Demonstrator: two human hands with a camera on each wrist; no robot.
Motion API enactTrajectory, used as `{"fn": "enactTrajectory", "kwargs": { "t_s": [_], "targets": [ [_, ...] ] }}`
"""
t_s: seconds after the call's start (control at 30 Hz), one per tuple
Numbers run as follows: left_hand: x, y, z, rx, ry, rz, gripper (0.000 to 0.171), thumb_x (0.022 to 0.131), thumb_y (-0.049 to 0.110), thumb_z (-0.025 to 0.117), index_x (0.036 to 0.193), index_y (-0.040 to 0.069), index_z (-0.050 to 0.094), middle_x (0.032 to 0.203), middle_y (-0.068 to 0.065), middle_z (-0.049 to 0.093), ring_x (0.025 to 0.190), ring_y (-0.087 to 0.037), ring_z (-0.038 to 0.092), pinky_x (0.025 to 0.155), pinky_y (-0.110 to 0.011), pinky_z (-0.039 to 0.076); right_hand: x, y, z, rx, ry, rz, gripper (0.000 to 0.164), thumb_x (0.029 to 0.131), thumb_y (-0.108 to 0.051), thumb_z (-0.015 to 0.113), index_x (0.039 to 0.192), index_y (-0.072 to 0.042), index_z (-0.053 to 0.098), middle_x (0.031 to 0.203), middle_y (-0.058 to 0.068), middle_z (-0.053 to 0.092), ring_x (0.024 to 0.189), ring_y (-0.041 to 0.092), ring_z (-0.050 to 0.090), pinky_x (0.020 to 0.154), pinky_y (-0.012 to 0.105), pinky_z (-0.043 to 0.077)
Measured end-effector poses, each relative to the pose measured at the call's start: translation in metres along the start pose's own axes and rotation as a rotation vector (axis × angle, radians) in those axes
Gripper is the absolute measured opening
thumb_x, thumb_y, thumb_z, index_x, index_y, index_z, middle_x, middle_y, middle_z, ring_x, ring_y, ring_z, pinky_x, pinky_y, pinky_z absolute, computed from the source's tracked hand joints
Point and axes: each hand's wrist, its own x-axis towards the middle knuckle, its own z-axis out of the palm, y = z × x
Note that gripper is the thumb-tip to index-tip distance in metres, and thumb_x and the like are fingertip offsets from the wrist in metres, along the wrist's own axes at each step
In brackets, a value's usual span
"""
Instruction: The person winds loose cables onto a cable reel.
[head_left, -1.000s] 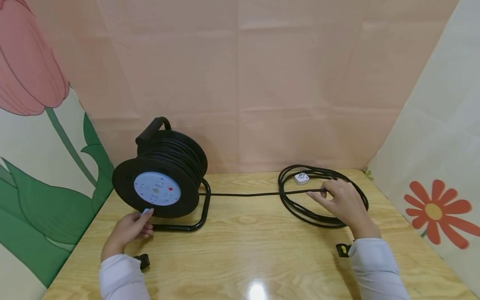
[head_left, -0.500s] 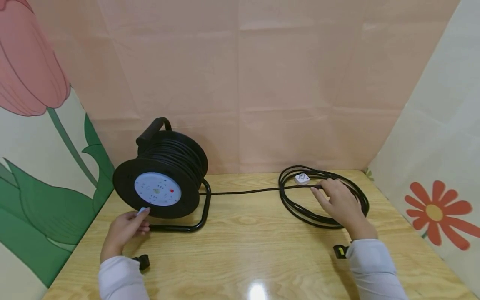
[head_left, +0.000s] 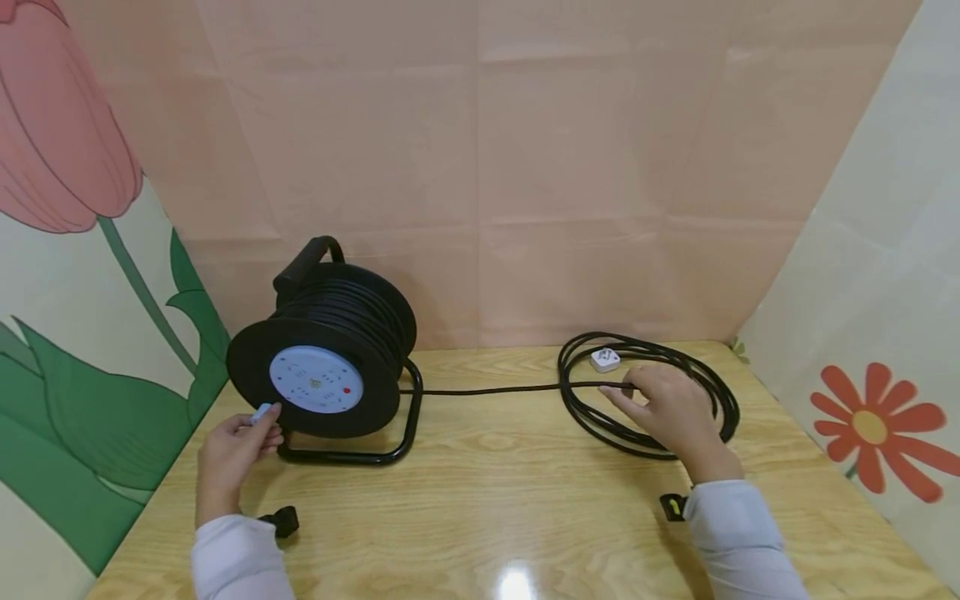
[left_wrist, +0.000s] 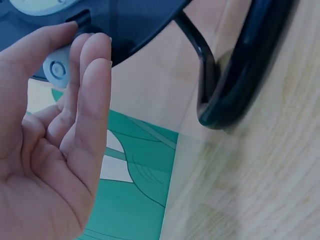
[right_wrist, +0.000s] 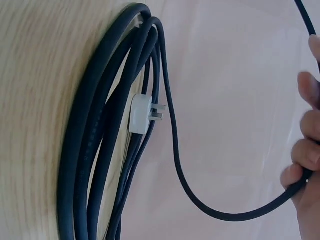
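Observation:
A black cable reel (head_left: 251,362) with a pale blue socket panel (head_left: 300,375) stands on its tubular stand (head_left: 345,457) at the left. My left hand (head_left: 231,458) pinches the reel's small pale knob (left_wrist: 56,69) between thumb and fingers, at the lower left of the front disc. From the reel a black cable (head_left: 495,391) runs right across the table to my right hand (head_left: 667,408), whose fingers curl round it. Beneath that hand lies a loose coil of the same cable (right_wrist: 70,165). A white plug (right_wrist: 141,114) with metal pins rests inside the coil.
The wooden table (head_left: 465,483) meets a pinkish backdrop (head_left: 480,208) behind. Flower-printed sheets (head_left: 825,333) flank it on both sides. Black straps (head_left: 283,522) show at both wrists. The reel's carry handle (head_left: 303,262) rises at its top.
My left hand has carried the knob leftward and slightly up around the disc. The red spot on the panel has shifted slightly down. My right hand has moved left, still gripping the cable.

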Motion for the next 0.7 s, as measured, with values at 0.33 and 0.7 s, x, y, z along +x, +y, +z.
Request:
{"fn": "enactTrajectory", "kwargs": {
  "t_s": [0.33, 0.7],
  "targets": [
    [0.000, 0.007, 0.000, -0.188, 0.078, -0.047, 0.055, 0.090, 0.046, 0.073, 0.106, -0.004, 0.056, 0.075, 0.004, 0.071, 0.069, -0.009, 0.071, 0.071, -0.024, 0.059, -0.001, -0.003, 0.002, 0.032, -0.074, 0.016, 0.019, 0.085, -0.034, 0.080, 0.077, -0.028, 0.063, 0.058, -0.017, 0.044, 0.047, 0.004, 0.033, 0.042, 0.024, 0.027],
    [-0.003, 0.019, -0.004, -0.343, 0.115, -0.069, 0.053, 0.097, 0.046, 0.062, 0.114, -0.004, 0.057, 0.084, 0.004, 0.069, 0.079, -0.007, 0.070, 0.076, -0.021, 0.057, -0.001, -0.008, 0.003, 0.109, -0.154, 0.044, 0.014, 0.089, -0.029, 0.074, 0.080, -0.026, 0.064, 0.061, -0.016, 0.041, 0.051, 0.004, 0.034, 0.046, 0.024, 0.029]
  ]
}}
